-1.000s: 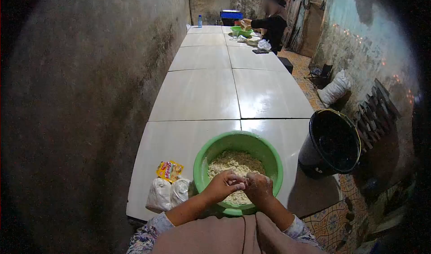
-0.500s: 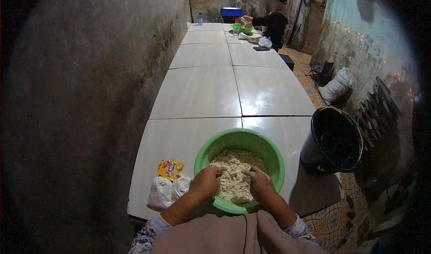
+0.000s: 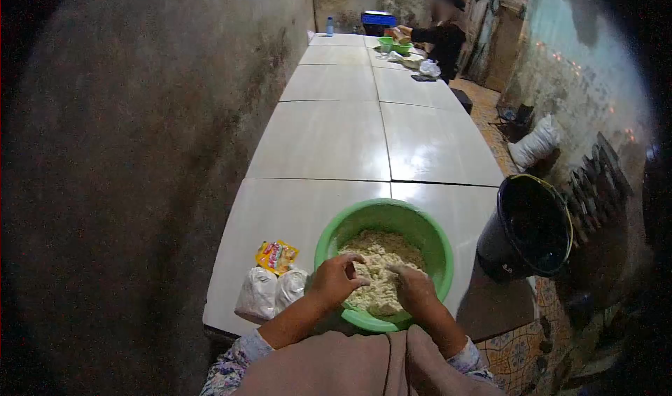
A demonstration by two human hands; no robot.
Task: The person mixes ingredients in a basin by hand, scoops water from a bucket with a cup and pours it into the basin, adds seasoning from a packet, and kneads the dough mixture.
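Note:
A green basin (image 3: 441,256) stands at the near end of the table, holding a pale, crumbly flour mixture (image 3: 381,256). My left hand (image 3: 336,282) is over the left part of the mixture, its thumb and fingers apart and nothing visible between them. On the right side of the basin, my right hand (image 3: 416,290) reaches to the mixture with fingers stretched toward the middle; its thumb and some fingertips are hidden. Left of the basin lie a yellow sachet (image 3: 276,256) and two clear bags of white powder, one bag (image 3: 257,292) beside the other bag (image 3: 291,288).
A black bucket (image 3: 525,228) stands close by on the right. The long tiled table (image 3: 318,140) runs along the left wall. At its far end a person (image 3: 446,39) in dark clothing works by green bowls (image 3: 401,47). A white sack (image 3: 535,143) rests on the floor.
My left hand has opened, thumb and fingers spreading apart above the mixture. My right hand has shifted slightly within the basin. The whole view has swung a little to the left.

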